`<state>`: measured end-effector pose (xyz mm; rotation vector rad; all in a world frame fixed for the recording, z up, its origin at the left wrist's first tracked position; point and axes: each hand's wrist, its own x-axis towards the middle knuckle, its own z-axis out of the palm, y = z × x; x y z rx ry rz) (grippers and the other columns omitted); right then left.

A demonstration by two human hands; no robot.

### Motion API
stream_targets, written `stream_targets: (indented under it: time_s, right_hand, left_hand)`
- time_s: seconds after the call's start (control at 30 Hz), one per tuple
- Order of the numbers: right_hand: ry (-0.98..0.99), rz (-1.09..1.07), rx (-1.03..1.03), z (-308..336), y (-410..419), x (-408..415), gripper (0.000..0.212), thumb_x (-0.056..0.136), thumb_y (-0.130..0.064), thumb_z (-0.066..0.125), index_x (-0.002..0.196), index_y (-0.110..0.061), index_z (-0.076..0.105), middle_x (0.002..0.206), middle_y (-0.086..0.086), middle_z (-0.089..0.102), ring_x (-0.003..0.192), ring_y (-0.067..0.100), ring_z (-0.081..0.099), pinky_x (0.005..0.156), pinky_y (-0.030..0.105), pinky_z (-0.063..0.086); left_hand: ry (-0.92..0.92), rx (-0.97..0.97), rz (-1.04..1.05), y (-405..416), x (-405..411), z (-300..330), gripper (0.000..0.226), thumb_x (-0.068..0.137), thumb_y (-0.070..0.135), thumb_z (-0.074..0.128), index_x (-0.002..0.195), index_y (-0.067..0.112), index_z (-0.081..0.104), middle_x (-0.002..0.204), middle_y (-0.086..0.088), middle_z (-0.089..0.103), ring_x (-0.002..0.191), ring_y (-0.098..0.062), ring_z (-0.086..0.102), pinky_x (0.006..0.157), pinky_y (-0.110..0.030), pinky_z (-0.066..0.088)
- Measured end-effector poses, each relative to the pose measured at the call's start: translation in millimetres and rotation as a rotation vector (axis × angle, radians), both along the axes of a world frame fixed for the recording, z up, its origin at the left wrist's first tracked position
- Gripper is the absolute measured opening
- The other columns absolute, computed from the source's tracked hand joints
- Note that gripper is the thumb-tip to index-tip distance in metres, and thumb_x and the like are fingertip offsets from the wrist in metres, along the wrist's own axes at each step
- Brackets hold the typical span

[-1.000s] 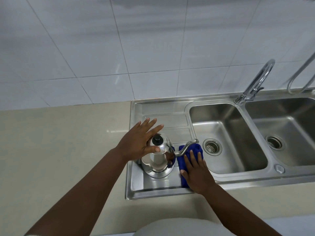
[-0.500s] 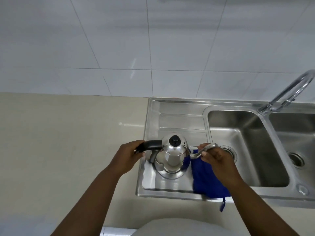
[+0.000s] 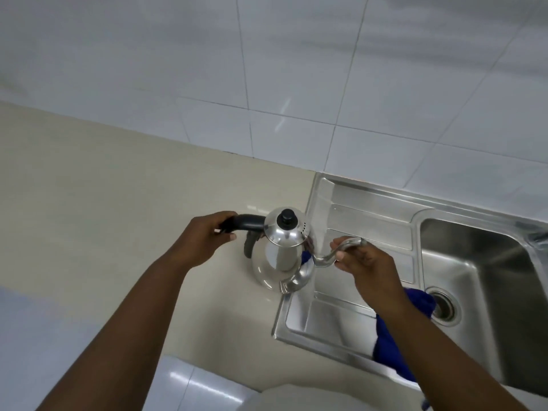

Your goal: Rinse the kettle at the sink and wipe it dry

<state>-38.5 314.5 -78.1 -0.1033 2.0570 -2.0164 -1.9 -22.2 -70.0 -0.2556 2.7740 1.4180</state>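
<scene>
The shiny steel kettle (image 3: 277, 256) with a black lid knob stands upright, its base over the beige counter just left of the sink's drainboard edge. My left hand (image 3: 204, 237) grips its black handle on the left. My right hand (image 3: 367, 269) pinches the thin curved spout on the right. A blue cloth (image 3: 394, 342) hangs beneath my right wrist over the drainboard; whether that hand also holds it is hidden.
The steel sink's drainboard (image 3: 370, 215) runs to the right, with a basin (image 3: 480, 262) and its drain (image 3: 444, 305) beyond. The beige counter (image 3: 103, 203) spreads to the left. White wall tiles rise behind. The counter's front edge is near my body.
The kettle has moved left, from the drainboard to the counter's edge, still held by handle and spout. The view has swung left, so the faucet has dropped out of sight.
</scene>
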Motion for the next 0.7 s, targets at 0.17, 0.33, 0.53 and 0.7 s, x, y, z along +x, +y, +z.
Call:
stream_targets:
  time_s: [0.17,0.33,0.53,0.7]
  right_hand:
    - [0.02,0.042,0.025,-11,-49,-4,0.029,0.086,0.0,0.067,0.09,-0.028,0.075,0.103,0.003,0.075,0.1,0.024,0.07,0.095,0.054,0.054]
    - [0.049,0.065,0.074,-26,-77,-4,0.017,0.081,-0.018,0.071,0.091,-0.032,0.075,0.096,-0.004,0.077,0.094,0.021,0.07,0.095,0.06,0.051]
    - [0.044,0.068,0.086,-33,-86,-5,0.022,0.083,-0.012,0.07,0.091,-0.032,0.075,0.094,-0.005,0.077,0.09,0.019,0.07,0.094,0.059,0.052]
    - [0.089,0.082,0.184,-31,-85,-5,0.019,0.084,-0.016,0.072,0.096,-0.03,0.073,0.098,-0.004,0.076,0.096,0.017,0.072,0.094,0.052,0.054]
  left_hand:
    - [-0.038,-0.087,0.057,-42,-4,-3,0.036,0.083,0.004,0.069,0.116,0.016,0.064,0.095,0.004,0.065,0.09,-0.014,0.06,0.075,-0.006,0.04]
    - [-0.05,-0.106,0.097,-66,-8,-16,0.037,0.081,0.001,0.069,0.115,0.017,0.064,0.101,-0.002,0.067,0.096,-0.02,0.062,0.084,-0.026,0.041]
    - [-0.059,-0.097,0.127,-71,-11,-20,0.035,0.083,0.001,0.067,0.114,0.017,0.064,0.097,-0.001,0.065,0.092,-0.02,0.06,0.069,-0.02,0.04]
    - [-0.079,-0.148,0.152,-67,-9,-19,0.044,0.083,0.001,0.066,0.121,0.023,0.062,0.106,0.001,0.067,0.105,-0.023,0.062,0.088,-0.029,0.045]
